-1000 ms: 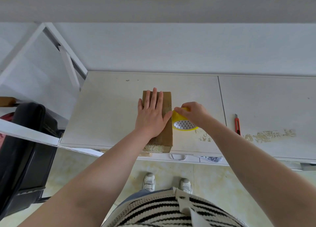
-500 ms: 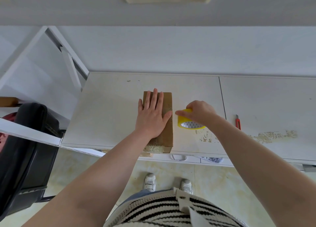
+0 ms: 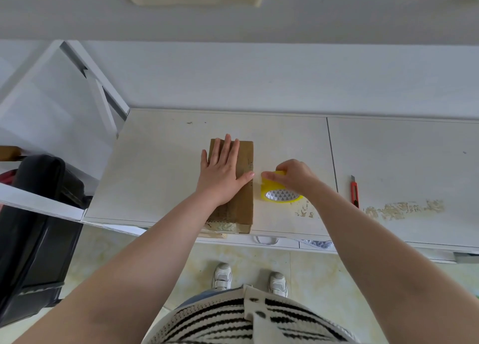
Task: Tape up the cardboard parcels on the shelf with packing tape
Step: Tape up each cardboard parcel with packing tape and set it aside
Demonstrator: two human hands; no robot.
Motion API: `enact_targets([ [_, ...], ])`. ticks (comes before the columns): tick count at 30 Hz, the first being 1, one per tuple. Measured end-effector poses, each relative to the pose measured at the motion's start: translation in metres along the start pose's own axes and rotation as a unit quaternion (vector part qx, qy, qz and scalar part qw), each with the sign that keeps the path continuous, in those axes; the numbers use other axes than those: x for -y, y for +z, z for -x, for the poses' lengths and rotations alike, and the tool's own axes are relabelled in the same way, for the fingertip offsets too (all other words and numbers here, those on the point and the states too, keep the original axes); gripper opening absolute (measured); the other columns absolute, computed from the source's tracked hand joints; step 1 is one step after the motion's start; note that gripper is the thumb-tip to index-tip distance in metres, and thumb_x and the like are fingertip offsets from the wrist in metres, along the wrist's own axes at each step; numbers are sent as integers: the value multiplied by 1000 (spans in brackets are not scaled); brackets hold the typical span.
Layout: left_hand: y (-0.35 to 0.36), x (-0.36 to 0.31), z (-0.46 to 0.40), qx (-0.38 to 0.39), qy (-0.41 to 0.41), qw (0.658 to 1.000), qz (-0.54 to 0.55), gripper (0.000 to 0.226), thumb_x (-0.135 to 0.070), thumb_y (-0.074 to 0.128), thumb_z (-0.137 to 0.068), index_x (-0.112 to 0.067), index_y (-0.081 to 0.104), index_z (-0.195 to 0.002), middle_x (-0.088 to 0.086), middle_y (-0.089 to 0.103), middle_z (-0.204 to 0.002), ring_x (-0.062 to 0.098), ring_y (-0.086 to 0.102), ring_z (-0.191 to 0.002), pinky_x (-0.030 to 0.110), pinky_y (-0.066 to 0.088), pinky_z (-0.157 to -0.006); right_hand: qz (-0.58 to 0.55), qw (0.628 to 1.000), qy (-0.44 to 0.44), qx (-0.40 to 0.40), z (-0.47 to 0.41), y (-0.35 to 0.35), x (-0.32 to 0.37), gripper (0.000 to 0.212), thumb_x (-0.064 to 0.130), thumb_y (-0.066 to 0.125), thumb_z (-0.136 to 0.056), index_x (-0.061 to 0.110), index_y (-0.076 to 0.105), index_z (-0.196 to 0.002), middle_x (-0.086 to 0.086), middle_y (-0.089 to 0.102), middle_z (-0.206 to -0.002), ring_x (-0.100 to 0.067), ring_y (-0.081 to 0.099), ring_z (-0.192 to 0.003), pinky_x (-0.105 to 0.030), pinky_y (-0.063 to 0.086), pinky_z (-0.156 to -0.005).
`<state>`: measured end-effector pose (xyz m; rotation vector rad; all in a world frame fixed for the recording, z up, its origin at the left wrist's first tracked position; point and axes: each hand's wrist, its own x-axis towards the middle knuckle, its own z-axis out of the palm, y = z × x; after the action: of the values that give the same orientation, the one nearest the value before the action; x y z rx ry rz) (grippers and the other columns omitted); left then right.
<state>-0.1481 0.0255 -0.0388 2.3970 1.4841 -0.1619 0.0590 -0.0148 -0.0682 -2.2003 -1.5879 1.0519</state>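
Cardboard parcel (image 3: 246, 188) under left fingers (image 3: 228, 149)

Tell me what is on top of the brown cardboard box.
The left hand lies flat on the brown cardboard box, fingers straight. The top under the palm is hidden.

Brown cardboard parcel (image 3: 243, 188) lies flat on white shelf (image 3: 160, 167), long axis front to back, near end at front edge; clear tape over near end. Yellow packing tape roll (image 3: 278, 192) just right of parcel, tilted, patterned core facing viewer.
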Motion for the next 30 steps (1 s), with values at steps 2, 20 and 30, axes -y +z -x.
enact_targets([
  [2,-1,-1,0,4,-2,1000,-1,86,-66,28,-97,-23,-17,-156,-1,-29,-161,20,-27,-148,49,-13,-120,-13,1000,-1,-6,0,3,-3,67,71,60,-79,5,70,-88,-13,67,-87,-28,63,-82,-35,50,-71],
  [20,-3,-9,-17,1,12,1000,1,84,-65,25,-98,-21,-17,-156,2,-29,-161,21,-27,-148,48,-9,-122,-20,1000,8,-8,-10,-6,-6,73,73,56,-79,1,67,-85,-14,63,-77,-22,57,-70,-33,45,-63],
  [30,-3,-16,-17,12,2,1000,-21,78,-60,21,-101,-21,-20,-154,1,-32,-160,21,-29,-147,48,-10,-121,-7,998,24,-53,-3,-2,-6,59,73,54,-81,17,63,-99,0,63,-95,-20,59,-90,-38,53,-81],
])
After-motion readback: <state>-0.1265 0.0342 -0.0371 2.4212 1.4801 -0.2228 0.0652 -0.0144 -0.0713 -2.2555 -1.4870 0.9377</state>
